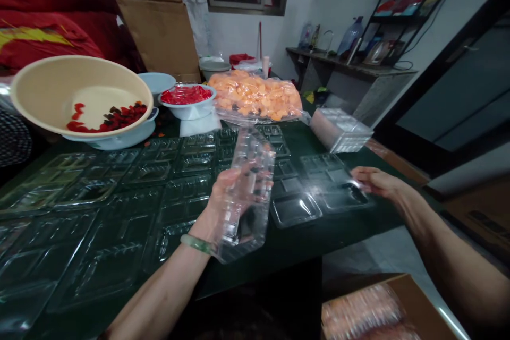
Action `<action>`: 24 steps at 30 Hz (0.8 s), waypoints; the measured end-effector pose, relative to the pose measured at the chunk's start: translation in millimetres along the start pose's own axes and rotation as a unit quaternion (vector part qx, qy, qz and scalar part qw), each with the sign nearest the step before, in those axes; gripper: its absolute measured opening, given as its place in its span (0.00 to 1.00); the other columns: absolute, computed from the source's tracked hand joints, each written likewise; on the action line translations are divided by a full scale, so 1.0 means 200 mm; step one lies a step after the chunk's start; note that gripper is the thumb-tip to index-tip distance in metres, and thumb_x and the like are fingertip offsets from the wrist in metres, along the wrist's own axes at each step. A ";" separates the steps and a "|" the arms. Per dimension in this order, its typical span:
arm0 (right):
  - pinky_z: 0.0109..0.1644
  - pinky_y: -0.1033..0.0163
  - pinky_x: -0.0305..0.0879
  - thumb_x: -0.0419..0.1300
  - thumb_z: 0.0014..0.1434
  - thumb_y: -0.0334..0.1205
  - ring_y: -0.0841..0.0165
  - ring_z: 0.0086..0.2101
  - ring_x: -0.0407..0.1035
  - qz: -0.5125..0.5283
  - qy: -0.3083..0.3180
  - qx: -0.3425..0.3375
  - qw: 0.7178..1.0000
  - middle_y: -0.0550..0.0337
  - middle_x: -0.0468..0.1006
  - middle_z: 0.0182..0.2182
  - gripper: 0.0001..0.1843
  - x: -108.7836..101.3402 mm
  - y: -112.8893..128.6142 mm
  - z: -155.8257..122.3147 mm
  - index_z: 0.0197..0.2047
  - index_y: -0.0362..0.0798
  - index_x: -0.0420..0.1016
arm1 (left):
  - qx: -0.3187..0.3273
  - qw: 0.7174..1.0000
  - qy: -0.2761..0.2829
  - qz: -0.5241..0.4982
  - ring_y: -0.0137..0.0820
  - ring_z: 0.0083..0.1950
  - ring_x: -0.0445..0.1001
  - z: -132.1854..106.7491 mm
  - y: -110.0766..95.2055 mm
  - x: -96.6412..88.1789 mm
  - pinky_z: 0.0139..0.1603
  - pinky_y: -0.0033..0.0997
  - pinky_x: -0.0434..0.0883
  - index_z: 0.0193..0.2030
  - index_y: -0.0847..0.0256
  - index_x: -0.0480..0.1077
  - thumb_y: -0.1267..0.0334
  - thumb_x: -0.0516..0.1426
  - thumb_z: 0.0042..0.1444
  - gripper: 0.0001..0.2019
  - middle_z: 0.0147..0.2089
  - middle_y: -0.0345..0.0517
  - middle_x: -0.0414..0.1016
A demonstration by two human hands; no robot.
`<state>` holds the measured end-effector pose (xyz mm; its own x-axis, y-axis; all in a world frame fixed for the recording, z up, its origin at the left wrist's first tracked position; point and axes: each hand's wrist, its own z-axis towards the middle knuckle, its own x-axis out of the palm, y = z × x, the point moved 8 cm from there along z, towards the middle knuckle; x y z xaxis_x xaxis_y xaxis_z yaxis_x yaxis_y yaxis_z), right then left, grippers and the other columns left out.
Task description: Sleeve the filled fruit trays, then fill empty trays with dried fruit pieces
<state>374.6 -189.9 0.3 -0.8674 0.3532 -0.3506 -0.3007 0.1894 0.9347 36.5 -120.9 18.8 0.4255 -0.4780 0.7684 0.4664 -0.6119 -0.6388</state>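
Check the left hand (235, 196): its fingers are clenched around a clear moulded plastic tray (249, 212), held up on end above the table, with a green jade bangle (195, 244) on the wrist just behind. The right hand's (376, 180) fingers are loose and nearly straight, tips resting on the rim of a second clear plastic tray (319, 186) lying flat. Around them, a dark green table (279, 255) holds more clear plastic trays (99, 244), a clear bag of orange chunks (255, 96) and a big beige plastic bowl (79, 77).

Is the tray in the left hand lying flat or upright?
Upright, tilted a little: the clear plastic tray is held up on end, off the flat, in the left hand.
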 end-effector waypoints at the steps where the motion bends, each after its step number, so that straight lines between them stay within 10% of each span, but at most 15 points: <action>1: 0.15 0.69 0.49 0.65 0.45 0.37 0.75 0.13 0.57 -0.018 0.008 0.030 0.999 0.61 0.65 0.13 0.12 0.03 -0.05 0.03 0.17 0.46 0.66 | -0.005 1.000 0.001 0.000 0.50 0.48 0.71 0.01 0.02 0.01 0.44 0.48 0.69 0.54 0.66 0.63 0.54 0.60 0.36 0.35 0.47 0.60 0.72; 5: 0.14 0.69 0.49 0.64 0.44 0.29 0.73 0.13 0.59 -0.096 0.003 0.131 0.987 0.61 0.66 0.12 0.13 0.09 -0.12 0.10 0.17 0.46 0.64 | -0.004 1.000 -0.012 -0.007 0.48 0.47 0.72 0.04 0.07 0.04 0.42 0.45 0.70 0.50 0.64 0.66 0.53 0.61 0.37 0.31 0.45 0.57 0.73; 10: 0.18 0.71 0.52 0.64 0.50 0.40 0.77 0.16 0.57 -0.103 -0.048 0.037 0.993 0.65 0.66 0.17 0.10 0.28 0.28 -0.12 0.26 0.47 0.66 | 0.017 0.998 -0.054 -0.020 0.38 0.39 0.74 0.04 0.12 0.13 0.35 0.32 0.70 0.41 0.64 0.70 0.59 0.63 0.39 0.20 0.38 0.50 0.75; 13: 0.19 0.69 0.55 0.63 0.49 0.51 0.75 0.17 0.59 0.034 0.180 -0.082 0.980 0.65 0.67 0.17 0.16 0.70 0.61 -0.37 0.28 0.47 0.67 | 0.016 1.000 -0.010 -0.015 0.30 0.27 0.71 0.05 0.17 0.25 0.27 0.27 0.66 0.34 0.64 0.70 0.59 0.63 0.39 0.15 0.27 0.44 0.73; 16: 0.17 0.71 0.48 0.65 0.46 0.51 0.78 0.15 0.54 0.099 0.264 -0.108 0.953 0.68 0.62 0.13 0.20 0.92 0.76 -0.50 0.22 0.46 0.62 | 0.012 0.999 0.042 0.023 0.29 0.21 0.68 0.04 0.21 0.32 0.24 0.28 0.65 0.27 0.66 0.70 0.51 0.59 0.42 0.16 0.20 0.44 0.70; 24: 0.15 0.72 0.44 0.64 0.48 0.50 0.80 0.13 0.52 0.147 0.294 -0.098 0.939 0.70 0.62 0.11 0.22 0.99 0.72 -0.46 0.20 0.47 0.58 | 0.053 0.994 0.056 0.074 0.31 0.20 0.69 0.03 0.19 0.28 0.27 0.31 0.67 0.24 0.64 0.70 0.41 0.56 0.44 0.24 0.18 0.46 0.69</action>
<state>123.1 -177.4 71.7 -0.9761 -0.2142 -0.0371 -0.0312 -0.0308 0.9990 82.6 -168.1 36.8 0.4095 -0.6279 0.6618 0.4872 -0.4628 -0.7406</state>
